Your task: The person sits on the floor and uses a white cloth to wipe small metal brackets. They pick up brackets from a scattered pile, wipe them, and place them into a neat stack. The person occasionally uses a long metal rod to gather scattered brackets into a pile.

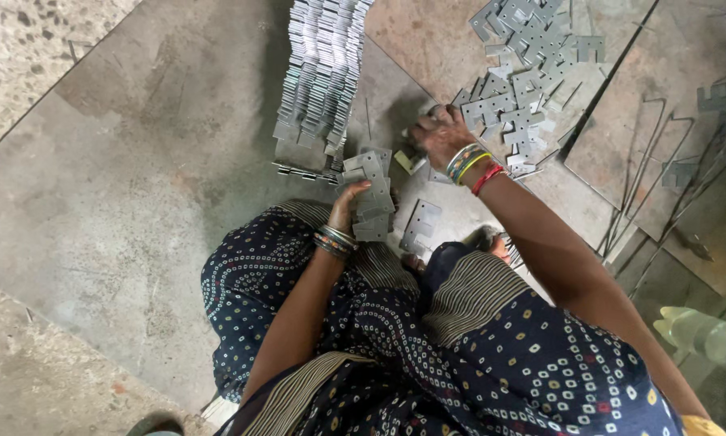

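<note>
The left hand (348, 203) holds a small stack of flat grey metal brackets (371, 194) upright against the floor; its fingers (358, 187) curl round the near side of the stack, pinching it, though most of the hand is hidden behind the plates and the bangled wrist. The right hand (440, 133) reaches out to the edge of a loose heap of the same brackets (524, 73) spread over the metal sheet (177, 161) that covers the floor. Its fingers point away from the camera and are tucked under the knuckles, so whether they grip a bracket or merely touch the heap cannot be told. Just beyond the left hand, a long row of stacked brackets (323, 73) runs off the top edge, its far end cut off. One single bracket (420, 225) lies flat between the knees. Thin bent wire rods (662, 178) lie at right, partly blurred. A clear plastic bottle (706, 335) shows at the lower right, out of focus.
</note>
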